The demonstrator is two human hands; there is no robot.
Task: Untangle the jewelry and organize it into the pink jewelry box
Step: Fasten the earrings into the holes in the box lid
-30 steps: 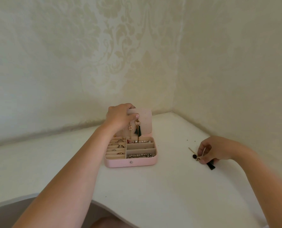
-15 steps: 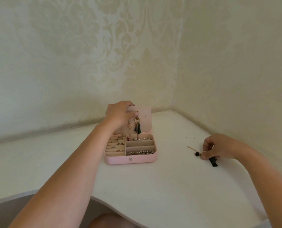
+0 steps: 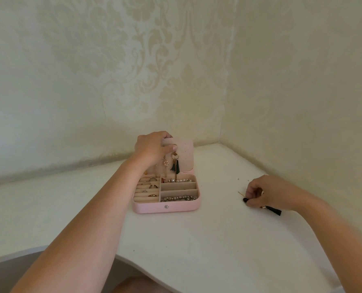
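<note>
The pink jewelry box (image 3: pixel 167 207) stands open on the white table, its lid (image 3: pixel 185 157) upright. Rings fill the left slots; a pearl strand (image 3: pixel 181 180) and a grey bead bracelet (image 3: pixel 179 198) lie in right compartments. Two earrings hang from the lid panel, one with a dark green tassel (image 3: pixel 175 164). My left hand (image 3: pixel 152 148) grips the lid's top left corner, thumb by the tassel earring's hook. To the right, my right hand (image 3: pixel 266 194) pinches a loose earring with a black bead (image 3: pixel 245 200), a gold pin and a dark tassel (image 3: pixel 275 210) on the table.
The white table (image 3: pixel 197 240) fits into a room corner, with patterned wallpaper (image 3: pixel 175 70) behind and to the right. Its curved front edge runs across the lower view. A few small dark specks (image 3: pixel 238 179) lie near the right wall.
My right hand has closed over the loose earring and shifted slightly right. My left hand stays on the lid corner. The view has tilted a little.
</note>
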